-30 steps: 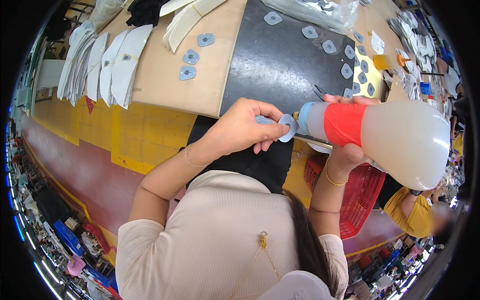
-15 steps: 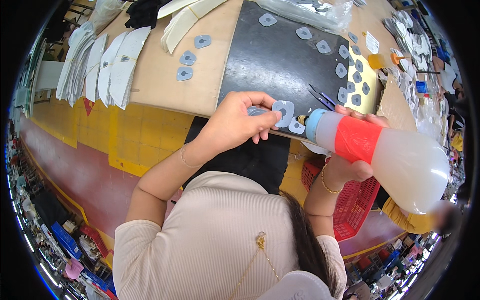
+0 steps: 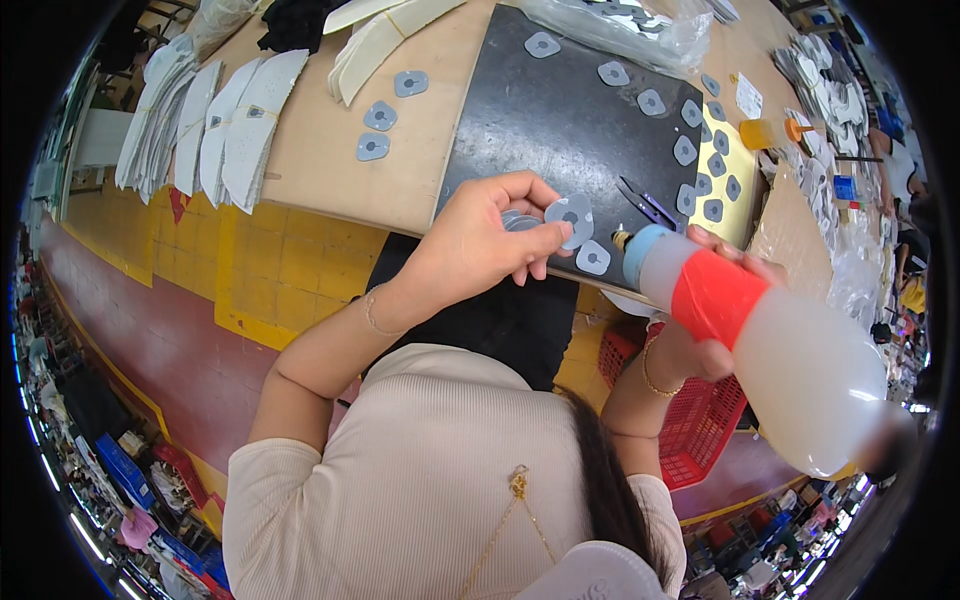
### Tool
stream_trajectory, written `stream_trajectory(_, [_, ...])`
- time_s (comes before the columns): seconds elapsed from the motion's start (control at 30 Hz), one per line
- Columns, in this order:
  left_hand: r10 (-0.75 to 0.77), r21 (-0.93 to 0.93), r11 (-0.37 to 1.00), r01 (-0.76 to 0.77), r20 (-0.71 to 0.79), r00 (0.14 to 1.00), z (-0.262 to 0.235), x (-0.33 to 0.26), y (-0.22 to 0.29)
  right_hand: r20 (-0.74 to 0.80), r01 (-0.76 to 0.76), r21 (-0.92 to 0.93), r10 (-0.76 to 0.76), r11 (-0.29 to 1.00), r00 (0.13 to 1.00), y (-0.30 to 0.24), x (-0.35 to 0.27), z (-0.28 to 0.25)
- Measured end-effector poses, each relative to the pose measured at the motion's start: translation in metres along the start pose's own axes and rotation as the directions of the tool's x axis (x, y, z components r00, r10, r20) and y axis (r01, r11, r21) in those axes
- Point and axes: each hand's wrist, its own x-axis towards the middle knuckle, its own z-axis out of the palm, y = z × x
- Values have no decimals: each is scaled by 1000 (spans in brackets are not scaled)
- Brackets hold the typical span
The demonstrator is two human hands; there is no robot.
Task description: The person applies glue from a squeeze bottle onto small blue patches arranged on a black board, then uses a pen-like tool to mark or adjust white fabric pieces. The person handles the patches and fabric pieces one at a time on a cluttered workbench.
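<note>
My left hand [image 3: 500,232] pinches a grey rounded-square patch [image 3: 570,216] with a dark keyhole-shaped mark, over the near edge of the black mat [image 3: 560,110]. More such patches sit stacked inside its curled fingers. My right hand [image 3: 712,335] is wrapped round a squeeze bottle [image 3: 800,370] of cloudy whitish liquid, with a red band and a light blue collar. The bottle lies tilted, its dark nozzle pointing left, apart from the held patch. One loose patch [image 3: 593,258] lies on the mat between the hands. Tweezers [image 3: 650,203] rest on the mat behind the bottle's nozzle.
Several patches [image 3: 653,102] line the mat's far and right sides; others lie on a yellow sheet [image 3: 738,205]. Three patches [image 3: 380,116] rest on the wooden table [image 3: 330,170]. Bundled white pieces [image 3: 245,150] stand left. An orange-capped bottle [image 3: 765,133] lies right. Below is a red basket [image 3: 705,430].
The bottle in my right hand has drawn back right, away from the held patch, its base swinging lower. My left hand keeps its pinch on the patch, barely shifted.
</note>
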Motion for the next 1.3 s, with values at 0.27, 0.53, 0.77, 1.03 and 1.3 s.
stream_trajectory(0.27, [-29, 62, 998, 30, -25, 999, 5, 3, 2, 76, 57, -5, -57, 998, 995, -6, -9, 4])
stream_trajectory(0.53, [-28, 14, 1000, 28, 10, 1000, 1, 4, 2, 160, 27, -22, -23, 999, 987, -6, -9, -2])
stream_trajectory(0.77, [-5, 15, 1000, 5, -9, 1000, -1, 5, 1, -53, 65, -35, -67, 997, 996, -8, 3, -15])
stream_trajectory(1.03, [-48, 163, 986, 37, 62, 997, 1, 4, 10, 46, 132, 81, -136, 988, 990, -13, 17, -4])
stream_trajectory(1.3, [17, 348, 936, -50, 99, 995, 4, 7, 7, 317, 168, -49, -144, 985, 938, -19, 8, 12])
